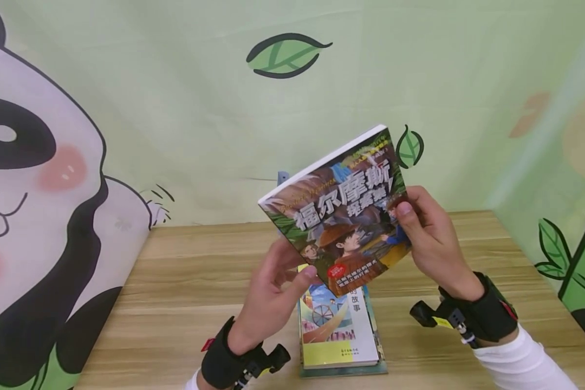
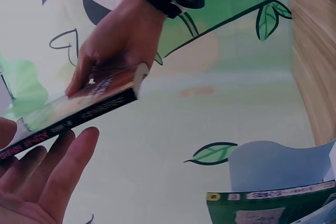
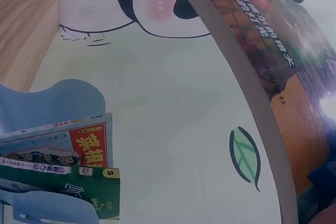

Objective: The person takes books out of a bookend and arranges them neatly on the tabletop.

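A paperback book (image 1: pixel 343 216) with white Chinese title characters and cartoon figures on its cover is held up tilted, its cover facing me. My right hand (image 1: pixel 431 238) grips its right edge, thumb on the cover. The left hand (image 1: pixel 273 292) pinches the lower left corner, thumb in front and fingers behind. In the left wrist view, the dark spine (image 2: pixel 79 121) lies across the left fingers (image 2: pixel 68 166). Below the held book, a book with a white and yellow cover (image 1: pixel 338 346) lies on another book (image 1: pixel 343 372) on the table.
The wooden table (image 1: pixel 190 303) meets a pale green backdrop printed with a panda and leaves. In the right wrist view, a blue book stand (image 3: pixel 58 100) holds upright books, among them a green one (image 3: pixel 100 190). In the head view, the held book hides most of this stand.
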`<act>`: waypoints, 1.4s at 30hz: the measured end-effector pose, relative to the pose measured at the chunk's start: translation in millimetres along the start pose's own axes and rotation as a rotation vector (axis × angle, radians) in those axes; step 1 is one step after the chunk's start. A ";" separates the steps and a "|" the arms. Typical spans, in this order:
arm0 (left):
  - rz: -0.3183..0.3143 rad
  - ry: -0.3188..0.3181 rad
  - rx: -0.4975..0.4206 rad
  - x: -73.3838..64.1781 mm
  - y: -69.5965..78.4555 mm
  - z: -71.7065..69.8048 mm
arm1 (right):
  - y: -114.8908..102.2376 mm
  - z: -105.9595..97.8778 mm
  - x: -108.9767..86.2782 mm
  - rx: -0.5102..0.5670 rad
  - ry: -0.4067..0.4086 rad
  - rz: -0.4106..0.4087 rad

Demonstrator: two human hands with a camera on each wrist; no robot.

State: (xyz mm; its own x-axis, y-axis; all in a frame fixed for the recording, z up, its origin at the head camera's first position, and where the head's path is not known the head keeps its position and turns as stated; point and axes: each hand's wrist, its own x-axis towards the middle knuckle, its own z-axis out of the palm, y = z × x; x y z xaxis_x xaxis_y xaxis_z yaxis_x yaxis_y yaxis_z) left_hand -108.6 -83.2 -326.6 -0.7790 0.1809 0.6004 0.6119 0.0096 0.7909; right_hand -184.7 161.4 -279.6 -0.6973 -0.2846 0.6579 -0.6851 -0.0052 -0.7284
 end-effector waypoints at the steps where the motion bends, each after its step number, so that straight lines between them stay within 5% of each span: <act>1: 0.000 -0.008 0.000 -0.7 -1.7 0.8 | 0.8 0.3 -0.7 0.007 0.009 -0.003; 12: 0.051 0.008 -0.009 -6.8 -14.4 6.4 | 9.1 4.2 -16.9 -0.031 0.071 0.045; 35: -0.012 0.126 0.131 -12.9 -23.3 -7.2 | 22.3 6.2 -40.8 -0.102 -0.095 0.134; 42: -0.012 0.129 0.140 -17.2 -31.0 -8.4 | 28.7 9.0 -50.7 -0.144 -0.059 0.125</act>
State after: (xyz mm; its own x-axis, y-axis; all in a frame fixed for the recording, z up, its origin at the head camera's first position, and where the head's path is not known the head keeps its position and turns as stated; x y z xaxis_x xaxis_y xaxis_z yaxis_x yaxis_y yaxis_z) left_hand -115.3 -94.9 -360.5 -0.7919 0.0526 0.6083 0.6086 0.1492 0.7793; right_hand -167.1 167.0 -335.5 -0.7681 -0.3303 0.5486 -0.6201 0.1695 -0.7660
